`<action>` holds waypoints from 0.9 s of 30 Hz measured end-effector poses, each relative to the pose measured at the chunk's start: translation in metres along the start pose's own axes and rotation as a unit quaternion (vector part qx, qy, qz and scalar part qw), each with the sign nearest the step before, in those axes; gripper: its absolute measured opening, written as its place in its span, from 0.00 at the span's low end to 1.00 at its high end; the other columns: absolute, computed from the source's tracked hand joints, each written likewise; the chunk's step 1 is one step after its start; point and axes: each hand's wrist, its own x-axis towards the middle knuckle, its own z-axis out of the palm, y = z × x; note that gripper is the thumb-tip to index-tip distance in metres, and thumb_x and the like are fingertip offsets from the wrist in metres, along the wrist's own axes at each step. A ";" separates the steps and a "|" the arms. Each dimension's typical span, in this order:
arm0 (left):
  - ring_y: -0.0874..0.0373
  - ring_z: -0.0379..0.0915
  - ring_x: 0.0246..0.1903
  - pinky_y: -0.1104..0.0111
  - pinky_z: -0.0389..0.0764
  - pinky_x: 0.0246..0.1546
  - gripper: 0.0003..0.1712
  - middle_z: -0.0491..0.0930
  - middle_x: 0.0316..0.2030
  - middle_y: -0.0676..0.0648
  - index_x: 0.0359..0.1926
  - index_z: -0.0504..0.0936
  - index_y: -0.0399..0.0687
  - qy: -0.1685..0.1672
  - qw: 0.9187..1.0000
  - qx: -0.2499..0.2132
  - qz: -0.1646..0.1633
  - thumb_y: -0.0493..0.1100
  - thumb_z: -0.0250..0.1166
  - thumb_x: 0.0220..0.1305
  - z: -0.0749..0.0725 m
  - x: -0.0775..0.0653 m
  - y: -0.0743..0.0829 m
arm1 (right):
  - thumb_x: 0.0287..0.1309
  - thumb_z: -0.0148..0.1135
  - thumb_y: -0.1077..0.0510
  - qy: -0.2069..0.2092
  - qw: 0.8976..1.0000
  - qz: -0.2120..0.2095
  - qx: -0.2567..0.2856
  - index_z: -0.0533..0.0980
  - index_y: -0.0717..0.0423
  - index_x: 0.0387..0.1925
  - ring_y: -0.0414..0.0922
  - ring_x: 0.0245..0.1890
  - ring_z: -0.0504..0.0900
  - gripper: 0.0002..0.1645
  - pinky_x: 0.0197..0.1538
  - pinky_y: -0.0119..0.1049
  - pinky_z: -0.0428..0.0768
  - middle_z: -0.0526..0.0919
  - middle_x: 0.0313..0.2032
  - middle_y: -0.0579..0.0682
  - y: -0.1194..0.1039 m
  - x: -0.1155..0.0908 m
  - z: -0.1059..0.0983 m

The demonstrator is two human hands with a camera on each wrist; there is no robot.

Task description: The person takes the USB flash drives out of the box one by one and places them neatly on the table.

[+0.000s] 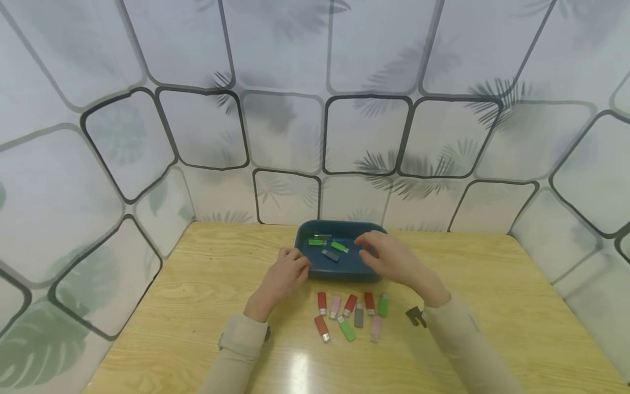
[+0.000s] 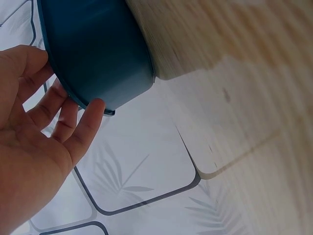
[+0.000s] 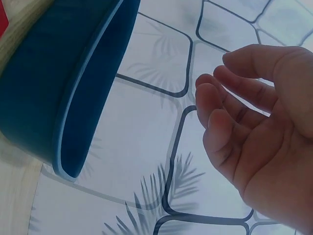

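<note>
A dark blue plastic tray point(image 1: 339, 276) stands at the back of the table, with several green and grey USB sticks lying in it, among them a green stick point(image 1: 339, 247) and a grey stick point(image 1: 331, 255). My left hand point(image 1: 290, 269) holds the tray's rim at the near left corner, fingers bent at the edge in the left wrist view. Over the tray's right side hovers my right hand point(image 1: 391, 257), its fingers loosely bent and nothing between them. The right wrist view shows that hand apart from the tray wall point(image 3: 44, 83).
Several USB sticks lie in front of the tray, including a red one point(image 1: 322, 328), a pink one point(image 1: 376, 328), a grey one point(image 1: 359, 316) and a green one point(image 1: 346, 329). A small black piece point(image 1: 416, 316) lies by the right sleeve. A patterned wall covering point(image 1: 364, 137) rises behind the table.
</note>
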 end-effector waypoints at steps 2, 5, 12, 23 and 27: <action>0.48 0.66 0.55 0.56 0.81 0.44 0.06 0.75 0.40 0.48 0.41 0.85 0.48 -0.001 1.000 0.004 -0.002 0.40 0.61 0.70 0.000 0.000 0.000 | 0.65 0.61 0.62 0.003 1.000 -0.001 0.000 0.79 0.59 0.50 0.38 0.31 0.76 0.13 0.35 0.37 0.77 0.82 0.39 0.49 0.002 0.004 0.000; 0.48 0.66 0.55 0.56 0.81 0.43 0.06 0.75 0.40 0.48 0.41 0.85 0.48 -0.001 1.000 0.001 -0.005 0.40 0.61 0.70 0.000 0.001 0.000 | 0.64 0.62 0.62 0.006 1.000 -0.001 -0.008 0.79 0.60 0.50 0.39 0.30 0.75 0.14 0.34 0.37 0.76 0.82 0.39 0.50 0.006 0.011 0.000; 0.48 0.65 0.54 0.56 0.82 0.43 0.07 0.75 0.40 0.48 0.41 0.85 0.48 0.000 1.000 -0.005 -0.002 0.40 0.61 0.70 -0.001 0.001 -0.001 | 0.65 0.61 0.60 -0.003 1.000 0.017 -0.026 0.77 0.60 0.55 0.49 0.42 0.82 0.18 0.44 0.47 0.80 0.83 0.45 0.55 0.008 0.027 -0.003; 0.49 0.66 0.53 0.57 0.80 0.45 0.07 0.76 0.40 0.48 0.41 0.85 0.46 0.003 1.000 -0.007 0.009 0.40 0.61 0.70 0.001 0.000 -0.002 | 0.66 0.61 0.57 -0.040 0.998 0.035 -0.044 0.75 0.58 0.58 0.51 0.51 0.81 0.21 0.51 0.49 0.80 0.82 0.51 0.55 0.003 0.045 0.005; 0.49 0.65 0.53 0.57 0.80 0.45 0.07 0.76 0.40 0.48 0.41 0.85 0.47 0.001 1.000 -0.006 0.007 0.40 0.61 0.70 0.000 0.001 -0.002 | 0.66 0.61 0.57 -0.048 0.997 0.033 -0.049 0.75 0.58 0.58 0.50 0.51 0.81 0.21 0.52 0.48 0.80 0.82 0.52 0.55 0.002 0.054 0.009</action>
